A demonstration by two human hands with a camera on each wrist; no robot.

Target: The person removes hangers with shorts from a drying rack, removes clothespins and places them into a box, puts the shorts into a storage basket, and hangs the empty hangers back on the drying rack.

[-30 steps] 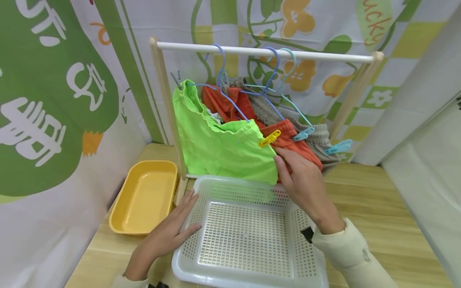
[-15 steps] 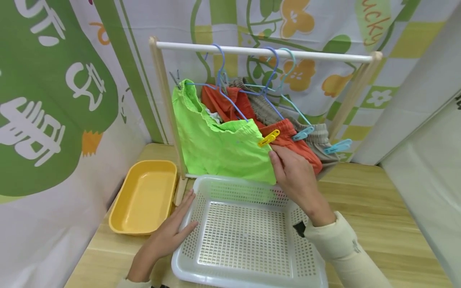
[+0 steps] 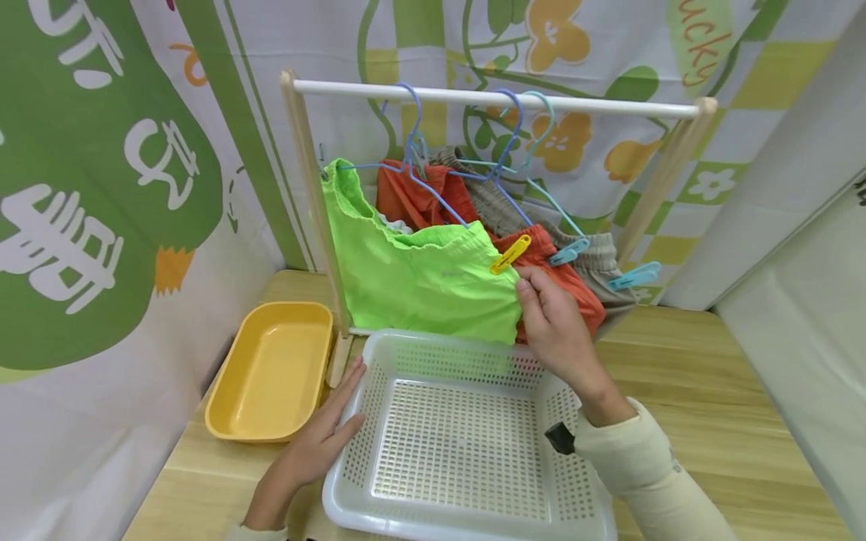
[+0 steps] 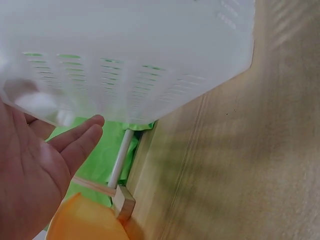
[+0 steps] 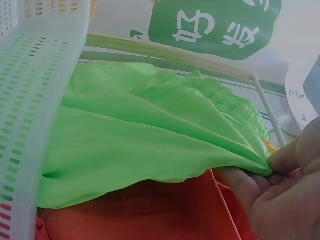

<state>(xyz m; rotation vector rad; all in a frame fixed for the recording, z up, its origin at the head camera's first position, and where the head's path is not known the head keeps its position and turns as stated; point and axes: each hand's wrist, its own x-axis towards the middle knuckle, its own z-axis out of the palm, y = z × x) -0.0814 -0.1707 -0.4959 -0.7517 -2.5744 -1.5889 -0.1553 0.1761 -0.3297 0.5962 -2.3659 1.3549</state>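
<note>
Bright green shorts (image 3: pixel 426 285) hang from a blue hanger (image 3: pixel 436 191), with a yellow clothespin (image 3: pixel 510 254) at their right waist corner and a grey one (image 3: pixel 322 164) at the left. My right hand (image 3: pixel 558 323) pinches the side edge of the green shorts just below the yellow clothespin; the right wrist view shows the cloth pulled into folds toward thumb and fingers. With straight fingers, my left hand (image 3: pixel 325 432) rests against the left rim of a white perforated basket (image 3: pixel 467 526). Red shorts (image 3: pixel 564 282) and grey shorts (image 3: pixel 602 252) hang behind, each with a light blue clothespin.
The hangers hang on the white bar (image 3: pixel 602 104) of a small wooden rack. Left of the basket, a yellow tray (image 3: pixel 233 361) lies on the wooden table (image 3: pixel 724 421). Printed curtains enclose the back and left sides.
The right hand has shifted slightly with the shorts' edge, first left, then back right. The yellow clothespin has tilted more upright, and the green shorts' left waist corner has dropped a little. The left hand stays nearly still.
</note>
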